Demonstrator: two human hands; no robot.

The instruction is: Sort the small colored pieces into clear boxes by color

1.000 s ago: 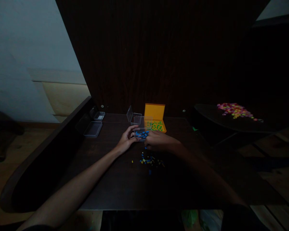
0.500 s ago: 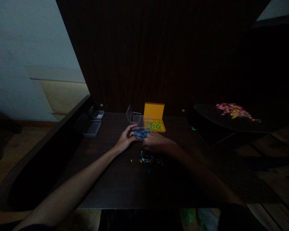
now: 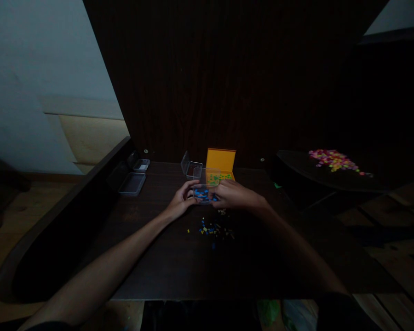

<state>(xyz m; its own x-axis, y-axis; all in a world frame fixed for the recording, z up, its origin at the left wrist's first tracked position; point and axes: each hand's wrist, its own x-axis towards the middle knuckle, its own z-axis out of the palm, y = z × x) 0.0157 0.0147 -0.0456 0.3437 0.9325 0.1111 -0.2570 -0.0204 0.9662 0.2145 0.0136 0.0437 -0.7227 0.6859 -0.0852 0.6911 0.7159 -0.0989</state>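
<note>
My left hand (image 3: 182, 199) grips the left side of a clear plastic box (image 3: 194, 201) whose transparent lid stands raised at the back. Several small blue pieces (image 3: 200, 195) lie inside it. Over the box's right side is my right hand (image 3: 231, 195), its fingers closed and reaching down to the pieces; whether a piece is between them I cannot make out. A scattered pile of tiny yellow, blue and pale pieces (image 3: 211, 229) lies on the dark table (image 3: 165, 271), nearer to me. Behind the box, an orange box (image 3: 221, 160) stands open with green pieces in it.
Another open clear box (image 3: 195, 169) stands behind, left of the orange one. Two more clear cases, a larger one (image 3: 133, 184) and a smaller one (image 3: 144, 164), sit by the left side panel. A heap of pink and yellow bits (image 3: 336, 160) lies on the right ledge.
My right hand has shifted slightly right and up along the clear box, now covering the orange box's front edge. The clear box has moved slightly right; my left hand still grips it.
</note>
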